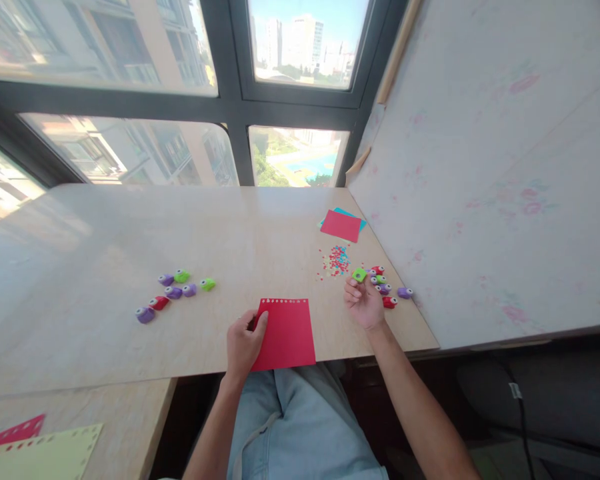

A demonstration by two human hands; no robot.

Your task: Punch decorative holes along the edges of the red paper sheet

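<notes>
My left hand (243,342) pinches the left edge of a red sheet of paper (287,337), thumb on top. A row of small punched holes runs along the sheet's far edge, and its near edge reaches the table's front edge. Over on the right, palm turned up, my right hand (366,303) holds a green craft punch (359,275) at its fingertips. Beside that hand lies a cluster of purple, red and green craft punches (384,289), partly hidden behind the fingers. A scatter of red, blue and pale paper bits (337,260) lies just beyond it.
Red and blue paper sheets (341,225) are stacked near the wall (480,200). More craft punches (173,292) sit at the left of the table (105,233). Punched yellow paper (43,453) and red paper (13,437) lie on a lower surface at the near left. Windows stand behind.
</notes>
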